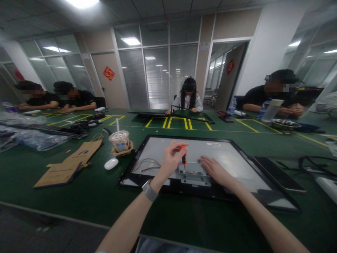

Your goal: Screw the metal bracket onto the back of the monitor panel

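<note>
A monitor panel [231,154] lies face down in its black frame on the green table in front of me. My left hand [171,158], a watch on its wrist, is closed round an orange-handled screwdriver [183,154] held upright, its tip down on a small metal board [193,174] near the panel's front edge. My right hand [214,169] lies flat with fingers stretched out on the panel just right of the screwdriver, next to that board. Thin red wires [147,164] run across the panel's left part.
A lidded drink cup with a straw [119,140], a white mouse [111,163] and brown paper bags [71,163] sit to the left. A black cover [279,173] and cables [313,165] lie to the right. Several other people sit at the table's far side.
</note>
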{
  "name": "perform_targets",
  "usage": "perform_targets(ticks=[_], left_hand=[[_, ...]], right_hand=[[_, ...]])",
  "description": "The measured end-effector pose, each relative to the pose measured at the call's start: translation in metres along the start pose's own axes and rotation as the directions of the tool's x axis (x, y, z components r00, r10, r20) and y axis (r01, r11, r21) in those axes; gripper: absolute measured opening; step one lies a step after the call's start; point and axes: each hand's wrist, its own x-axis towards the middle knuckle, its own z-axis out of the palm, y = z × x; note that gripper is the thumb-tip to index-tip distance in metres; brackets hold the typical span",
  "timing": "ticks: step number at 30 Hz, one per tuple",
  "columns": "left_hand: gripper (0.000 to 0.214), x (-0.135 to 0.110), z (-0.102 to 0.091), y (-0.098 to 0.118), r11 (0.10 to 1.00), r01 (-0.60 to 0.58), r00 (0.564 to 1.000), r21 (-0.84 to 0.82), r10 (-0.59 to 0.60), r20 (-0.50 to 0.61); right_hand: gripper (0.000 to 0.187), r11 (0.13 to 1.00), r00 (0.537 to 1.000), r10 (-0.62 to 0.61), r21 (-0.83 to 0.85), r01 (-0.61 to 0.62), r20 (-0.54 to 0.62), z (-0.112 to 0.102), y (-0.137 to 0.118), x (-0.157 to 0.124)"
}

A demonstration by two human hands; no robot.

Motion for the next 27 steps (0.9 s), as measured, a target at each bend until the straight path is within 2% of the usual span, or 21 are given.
perform_targets(ticks=[5,10,19,27], left_hand=[[0.023,-0.0005,0.0020,0.0017,1.000,0.020,1.000,-0.010,-0.020,0.020],[0.027,-0.0015,0.0040,0.0030,0.995,0.035,0.999,-0.096,-0.031,0.043],[0.023,-0.0001,0.0015,0.0003,0.996,0.026,0.999,-0.087,-0.028,-0.024],[0.029,-0.0035,0.0068,0.0005,0.990,0.058,0.995,-0.125,-0.047,0.090]], right_hand=[[0.058,1.000,1.000,-0.014,0.004,0.014,0.000,0.0007,0.0003,0.0009],[0.059,1.000,1.000,-0.010,-0.006,0.010,0.009,0.0009,0.0002,0.0014],[0.058,1.000,1.000,0.000,0.001,0.000,0.004,-0.0011,-0.0013,0.0003],[0.059,1.000,1.000,-0.002,-0.002,0.002,0.004,0.0009,0.0007,0.0008]])
